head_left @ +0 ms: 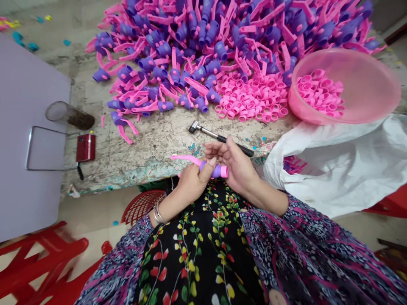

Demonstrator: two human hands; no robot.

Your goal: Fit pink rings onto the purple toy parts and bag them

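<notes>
My left hand (193, 180) is closed around a purple plastic tube piece (216, 170) that has a long pink lever. A pink ring (224, 171) sits at the tube's right end. Beside that end my right hand (239, 166) is open, palm turned toward the piece, fingers stretched out; whether it touches the ring I cannot tell. Just beyond my hands, a small hammer (208, 132) with a black grip lies on the worn table (152, 144). Loose pink rings (251, 99) are heaped further back.
A big pile of purple and pink pieces (190, 51) covers the table's back. At right stand a pink bowl (365, 93) of rings and a white sack (349, 169). A glass (68, 115) and a red box-like device (85, 147) are at left, near a red stool (41, 258).
</notes>
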